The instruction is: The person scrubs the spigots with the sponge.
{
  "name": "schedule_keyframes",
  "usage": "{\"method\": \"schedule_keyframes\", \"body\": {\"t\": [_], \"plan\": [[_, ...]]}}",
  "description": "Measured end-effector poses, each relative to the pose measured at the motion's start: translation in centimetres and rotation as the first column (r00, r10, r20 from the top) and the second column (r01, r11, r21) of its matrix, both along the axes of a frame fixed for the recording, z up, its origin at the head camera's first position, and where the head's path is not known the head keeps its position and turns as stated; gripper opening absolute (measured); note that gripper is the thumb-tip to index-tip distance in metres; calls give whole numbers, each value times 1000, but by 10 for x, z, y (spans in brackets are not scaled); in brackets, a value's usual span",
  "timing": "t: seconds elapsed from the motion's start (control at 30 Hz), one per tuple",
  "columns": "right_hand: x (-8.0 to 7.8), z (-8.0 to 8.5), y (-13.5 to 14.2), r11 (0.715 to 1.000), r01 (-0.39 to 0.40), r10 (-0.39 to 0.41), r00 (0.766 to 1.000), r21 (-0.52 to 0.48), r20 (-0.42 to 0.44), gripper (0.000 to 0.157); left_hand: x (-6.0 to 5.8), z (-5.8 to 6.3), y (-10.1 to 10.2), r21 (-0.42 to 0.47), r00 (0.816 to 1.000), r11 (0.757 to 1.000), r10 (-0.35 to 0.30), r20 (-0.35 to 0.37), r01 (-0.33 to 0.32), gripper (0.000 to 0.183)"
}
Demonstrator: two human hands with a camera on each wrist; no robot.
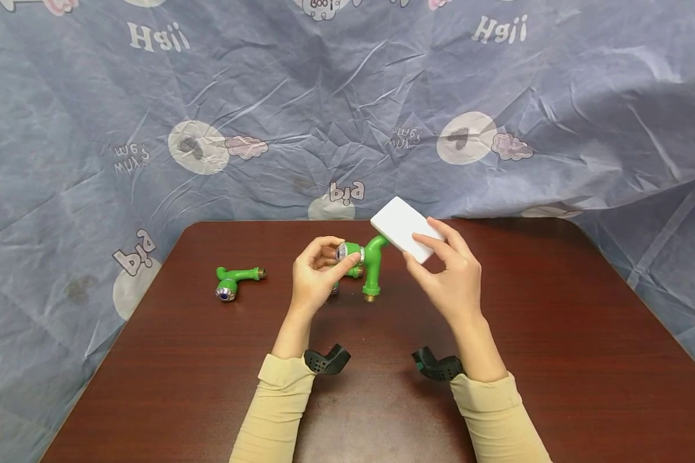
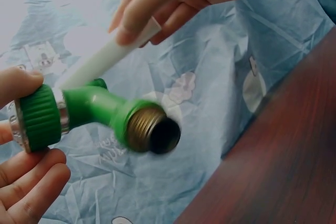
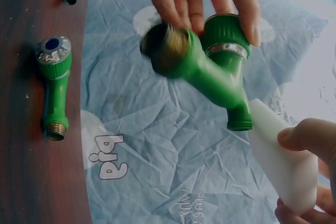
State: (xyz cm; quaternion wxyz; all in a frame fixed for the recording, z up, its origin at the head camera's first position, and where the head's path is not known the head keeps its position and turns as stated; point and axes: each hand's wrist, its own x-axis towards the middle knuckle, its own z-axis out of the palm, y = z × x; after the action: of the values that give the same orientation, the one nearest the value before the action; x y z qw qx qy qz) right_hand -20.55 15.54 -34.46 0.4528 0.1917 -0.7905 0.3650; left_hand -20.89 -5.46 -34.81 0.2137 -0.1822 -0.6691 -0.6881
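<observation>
The head view is evenly bright and mostly sharp, a pale sheen lying on the table (image 1: 379, 415) below the left hand (image 1: 318, 276) and right hand (image 1: 452, 280). Both wrist views look dimmer and hazier: glare bleaches the cloth (image 2: 207, 69) above the left hand, and blur smears the tap's threaded end (image 3: 173, 50) near that hand.

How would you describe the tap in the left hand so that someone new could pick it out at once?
Start from the dark reddish-brown table and look above its far half. There, the left hand pinches the green tap by its ribbed knob, beside a white block in the right hand. Two similar taps lie on the table; only this one is held up.
</observation>
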Motion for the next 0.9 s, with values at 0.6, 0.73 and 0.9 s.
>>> {"method": "schedule_keyframes", "body": {"t": [0.6, 0.73, 0.9], "plan": [[8, 3, -15, 955, -292, 288, 955, 56, 73, 28, -1, -3, 0, 57, 993, 993, -108, 47, 105, 35], [6, 2, -9, 984, -162, 158, 986, 75, 54, 26, -1, -3, 1, 46, 995, 995, -95, 40, 93, 35], [4, 4, -2, 1000, -11, 10, 1000, 22, 5, 26, -1, -3, 1, 53, 993, 995, -91, 70, 88, 33]]}}
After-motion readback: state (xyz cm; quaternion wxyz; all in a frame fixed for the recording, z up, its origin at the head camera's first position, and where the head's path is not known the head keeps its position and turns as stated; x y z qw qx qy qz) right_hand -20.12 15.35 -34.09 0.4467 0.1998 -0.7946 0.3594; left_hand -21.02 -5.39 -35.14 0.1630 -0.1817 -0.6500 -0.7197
